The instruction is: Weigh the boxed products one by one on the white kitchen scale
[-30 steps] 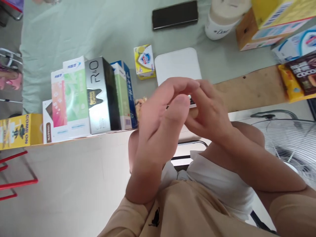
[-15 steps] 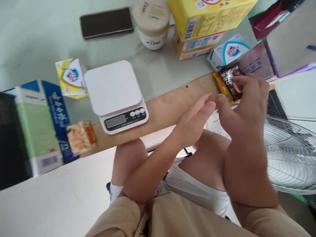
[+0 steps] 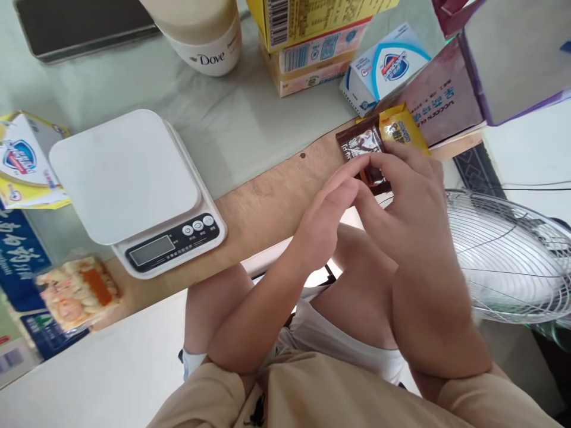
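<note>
My left hand [image 3: 323, 220] is stretched forward over the table's front edge, its fingers straight and together, holding nothing visible. Its fingertips meet the index finger and thumb of my right hand [image 3: 405, 208]. That right hand is arched, thumb apart from the fingers, over the near side of two snack packets. One is a dark brown packet [image 3: 362, 145] with white lettering; at its right a yellow packet [image 3: 401, 128] leans against a printed box. My right fingers cover the packets' near edges, so I cannot see whether they press on them.
A white kitchen scale [image 3: 129, 178] has a bare platform and blank display. Left of it are a yellow soap box [image 3: 27, 160] and a wrapped snack [image 3: 78, 294]. Behind stand a Dove jar [image 3: 214, 53], phone [image 3: 80, 27], stacked boxes [image 3: 316, 53] and blue-white soap box [image 3: 388, 68]. A fan [image 3: 513, 255] stands right.
The view has shifted closer and rightward. The yellow packet, earlier at the brown packet's left, now shows at its right. My hands have come together at the fingertips.
</note>
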A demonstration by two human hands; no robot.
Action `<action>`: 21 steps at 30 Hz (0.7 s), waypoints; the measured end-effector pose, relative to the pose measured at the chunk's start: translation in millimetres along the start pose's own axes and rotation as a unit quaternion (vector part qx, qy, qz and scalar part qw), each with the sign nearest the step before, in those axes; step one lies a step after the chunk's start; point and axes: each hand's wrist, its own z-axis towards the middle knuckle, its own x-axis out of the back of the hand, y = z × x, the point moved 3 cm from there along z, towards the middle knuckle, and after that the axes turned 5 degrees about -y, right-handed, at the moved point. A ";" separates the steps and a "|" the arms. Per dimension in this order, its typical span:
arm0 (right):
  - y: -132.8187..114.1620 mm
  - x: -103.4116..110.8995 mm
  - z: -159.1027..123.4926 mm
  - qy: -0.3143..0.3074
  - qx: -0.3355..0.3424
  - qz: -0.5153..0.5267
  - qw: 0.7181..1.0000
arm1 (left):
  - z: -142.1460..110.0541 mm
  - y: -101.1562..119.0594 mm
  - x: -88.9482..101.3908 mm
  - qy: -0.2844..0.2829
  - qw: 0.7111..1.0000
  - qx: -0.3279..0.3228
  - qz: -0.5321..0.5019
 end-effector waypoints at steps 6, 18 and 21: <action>-16.5 -4.1 4.2 0.010 0.039 0.115 0.993 | -15.0 18.7 3.8 0.031 0.998 -0.052 -0.019; -114.6 -39.4 -4.9 -0.046 0.142 0.436 0.887 | -111.3 88.7 64.6 0.245 0.903 -0.181 0.302; -150.9 -52.3 -14.1 -0.048 0.221 0.340 0.913 | -138.8 107.8 78.9 0.294 0.861 -0.162 0.382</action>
